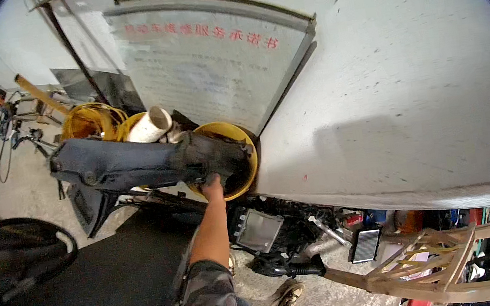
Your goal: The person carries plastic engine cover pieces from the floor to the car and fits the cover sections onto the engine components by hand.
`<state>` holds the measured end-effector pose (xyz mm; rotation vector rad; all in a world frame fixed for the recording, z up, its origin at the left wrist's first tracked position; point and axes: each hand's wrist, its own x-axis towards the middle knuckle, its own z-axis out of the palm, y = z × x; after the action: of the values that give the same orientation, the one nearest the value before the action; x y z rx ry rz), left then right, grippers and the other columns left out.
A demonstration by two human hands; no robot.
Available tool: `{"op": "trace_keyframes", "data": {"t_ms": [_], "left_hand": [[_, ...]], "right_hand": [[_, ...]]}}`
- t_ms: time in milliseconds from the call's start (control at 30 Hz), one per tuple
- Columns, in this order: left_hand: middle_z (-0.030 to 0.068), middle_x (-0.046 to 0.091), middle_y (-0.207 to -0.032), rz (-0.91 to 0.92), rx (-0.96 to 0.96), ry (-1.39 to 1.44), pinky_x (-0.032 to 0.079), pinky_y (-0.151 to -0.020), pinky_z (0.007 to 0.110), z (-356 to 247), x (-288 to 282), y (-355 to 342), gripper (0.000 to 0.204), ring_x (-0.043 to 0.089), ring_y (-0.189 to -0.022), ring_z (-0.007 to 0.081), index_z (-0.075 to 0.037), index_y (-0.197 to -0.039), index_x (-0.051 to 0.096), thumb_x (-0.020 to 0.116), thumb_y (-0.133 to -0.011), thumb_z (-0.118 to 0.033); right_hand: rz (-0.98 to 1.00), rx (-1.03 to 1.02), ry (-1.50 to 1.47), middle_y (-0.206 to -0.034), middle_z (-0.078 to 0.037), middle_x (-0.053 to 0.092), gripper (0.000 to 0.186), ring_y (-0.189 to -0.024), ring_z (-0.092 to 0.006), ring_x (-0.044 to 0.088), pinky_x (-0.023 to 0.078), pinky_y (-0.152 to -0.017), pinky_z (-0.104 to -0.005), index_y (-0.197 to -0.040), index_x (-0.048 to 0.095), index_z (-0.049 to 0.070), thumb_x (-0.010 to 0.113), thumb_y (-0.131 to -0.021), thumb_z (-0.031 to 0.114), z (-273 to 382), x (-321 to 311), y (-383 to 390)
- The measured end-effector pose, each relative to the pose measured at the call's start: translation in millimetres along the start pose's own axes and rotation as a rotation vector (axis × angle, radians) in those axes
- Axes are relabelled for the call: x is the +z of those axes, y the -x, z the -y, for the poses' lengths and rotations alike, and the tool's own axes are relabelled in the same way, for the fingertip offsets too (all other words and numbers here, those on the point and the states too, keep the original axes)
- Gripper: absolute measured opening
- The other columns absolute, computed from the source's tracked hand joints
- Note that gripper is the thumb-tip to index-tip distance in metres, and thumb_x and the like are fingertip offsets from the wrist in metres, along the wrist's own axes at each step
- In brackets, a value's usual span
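A camouflage sleeve (pixel 207 305) is covering the upper part of an arm whose left hand (pixel 213 187) is gripping a long black part (pixel 127 161), its fingers partly hidden. The part is stretching leftward, its right end overlapping a yellow bucket's (pixel 252 169) mouth; contact there is staying unclear.

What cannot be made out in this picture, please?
In the head view:
Left hand: fingers mostly hidden against the long dark part.
Right hand: not in view.
Yellow bucket: contents mostly covered by that part.
White board: smaller lines too faint.
Camouflage sleeve: upper end cut off by lower edge.
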<state>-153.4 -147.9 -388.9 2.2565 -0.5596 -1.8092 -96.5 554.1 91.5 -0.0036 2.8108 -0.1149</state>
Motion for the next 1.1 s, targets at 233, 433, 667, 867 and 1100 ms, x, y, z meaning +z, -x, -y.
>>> {"op": "trace_keyframes", "data": {"t_ms": [233,433,667,867,1100], "left_hand": [[0.0108,0.058,-0.128,-0.216,-0.112,0.14,0.053,-0.084,0.041,-38,12,-14,0.088,0.06,-0.108,0.0263,-0.001,-0.144,0.037,0.074,-0.082,-0.051],[0.0032,0.062,-0.118,0.477,-0.026,0.8,0.048,-0.065,0.03,20,-134,107,0.05,0.057,-0.087,0.017,-0.008,-0.126,0.056,0.062,-0.094,-0.046],[0.0077,0.056,-0.135,0.847,-0.302,0.059,0.036,-0.105,0.039,216,-243,233,0.066,0.051,-0.123,0.0239,-0.004,-0.136,0.052,0.063,-0.09,-0.051],[0.0139,0.057,-0.132,1.39,-0.017,-0.929,0.039,-0.102,0.037,172,-207,344,0.084,0.053,-0.119,0.0233,0.003,-0.139,0.044,0.07,-0.084,-0.054],[0.0121,0.06,-0.127,1.746,-0.702,-0.558,0.055,-0.088,0.042,249,-129,424,0.061,0.063,-0.107,0.024,0.002,-0.132,0.051,0.073,-0.086,-0.033]], "right_hand": [[0.161,0.221,0.002,-0.097,-0.011,0.068,0.033,-0.084,-0.0174,0.059,0.051,-0.079,-0.0361,-0.116,0.06,-0.006,0.064,-0.09,0.013,32,11,-4],[0.183,0.017,-0.287,-0.129,-0.016,0.058,0.062,-0.114,-0.0231,0.054,0.041,-0.102,-0.0327,-0.141,0.042,-0.007,0.069,-0.086,0.002,132,26,-21],[0.826,0.338,-0.941,-0.137,-0.012,0.051,0.066,-0.119,-0.0256,0.052,0.044,-0.095,-0.0394,-0.152,0.029,0.01,0.052,-0.098,0.04,162,114,-76],[1.058,0.617,-1.32,-0.148,-0.009,0.035,0.08,-0.129,-0.0293,0.036,0.032,-0.104,-0.0484,-0.147,0.027,0.011,0.055,-0.091,0.06,157,93,-38],[0.571,0.7,-1.558,-0.12,-0.012,0.063,0.05,-0.106,-0.024,0.061,0.05,-0.092,-0.0416,-0.127,0.057,0.003,0.054,-0.097,0.042,17,97,16]]}}
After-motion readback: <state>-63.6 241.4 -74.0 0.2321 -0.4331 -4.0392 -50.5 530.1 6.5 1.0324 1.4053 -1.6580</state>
